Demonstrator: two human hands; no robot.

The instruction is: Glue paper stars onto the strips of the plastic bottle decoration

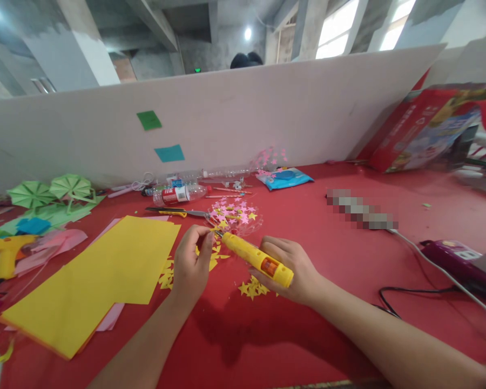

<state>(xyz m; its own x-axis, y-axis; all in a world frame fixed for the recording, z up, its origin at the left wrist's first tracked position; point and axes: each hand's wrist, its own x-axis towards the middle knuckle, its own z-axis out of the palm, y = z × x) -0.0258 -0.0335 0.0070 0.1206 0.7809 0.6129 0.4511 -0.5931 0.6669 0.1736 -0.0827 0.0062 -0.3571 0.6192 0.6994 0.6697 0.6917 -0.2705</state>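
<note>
My right hand [294, 267] is wrapped around a yellow glue gun [247, 254], its metal nozzle pointing to the left and away from me. The nozzle meets the fingertips of my left hand [192, 256]. That hand is closed in a pinch on a small yellow paper star [214, 230], mostly covered by the fingers. Yellow paper stars [254, 287] lie in a pile below the glue gun, and more surround my left hand. Just beyond the nozzle lies a clear plastic piece with pink stars [237, 210] and a few yellow ones.
Yellow paper sheets [101, 270] are stacked at left, near another yellow glue gun [8, 251] and green folded paper [71, 186]. Scissors [178, 212], plastic bottles [182, 194] and a blue wipes pack [285, 177] lie behind. A cord crosses the right side by a purple device [461, 265].
</note>
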